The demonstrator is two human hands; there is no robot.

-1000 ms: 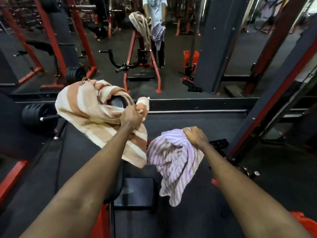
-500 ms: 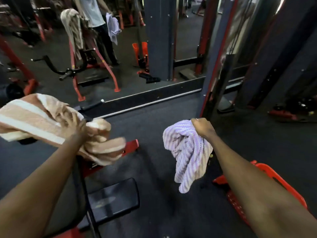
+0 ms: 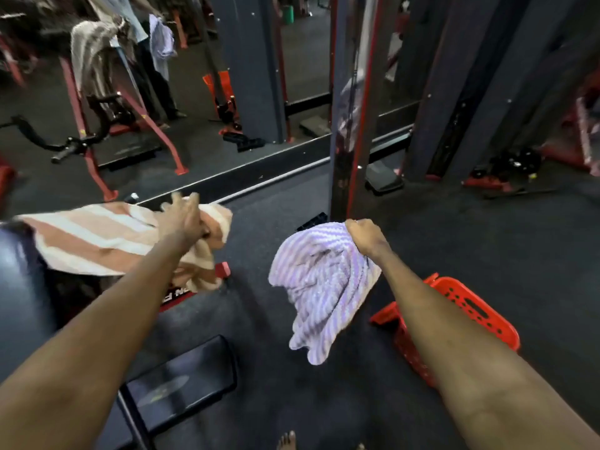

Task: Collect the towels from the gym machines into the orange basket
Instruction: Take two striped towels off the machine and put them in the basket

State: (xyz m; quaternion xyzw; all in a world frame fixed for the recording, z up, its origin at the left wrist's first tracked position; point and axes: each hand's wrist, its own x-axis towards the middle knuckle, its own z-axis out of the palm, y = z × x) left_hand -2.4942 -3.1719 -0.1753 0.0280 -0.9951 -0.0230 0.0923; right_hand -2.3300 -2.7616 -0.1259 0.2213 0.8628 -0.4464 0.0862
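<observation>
Dark rubber gym flooring (image 3: 487, 241) runs back to a wall mirror (image 3: 162, 92) that reflects red-framed machines. Both hands are loaded. The left hand (image 3: 181, 219) is blurred, fingers partly spread, yet it appears to pinch a bunch of the peach-and-white striped towel (image 3: 91, 235), whose other end trails over a dark padded seat (image 3: 16, 287) at the left edge of the view. The right hand (image 3: 363, 237) is fisted around the top of the lilac striped towel (image 3: 321, 280), which hangs free in the air. The orange basket (image 3: 470, 306) sits on the floor low to the right, partly hidden behind the right forearm; what it already contains cannot be seen. By my reading this is the carry-to-basket step: next, both towels need swinging rightward and down over the rim, then releasing. A dark footplate (image 3: 181, 381) lies below the hands, and a black-and-red upright post (image 3: 347, 125) stands just beyond the lilac towel; neither blocks the basket, though the striped towel's tail could snag on the seat.
</observation>
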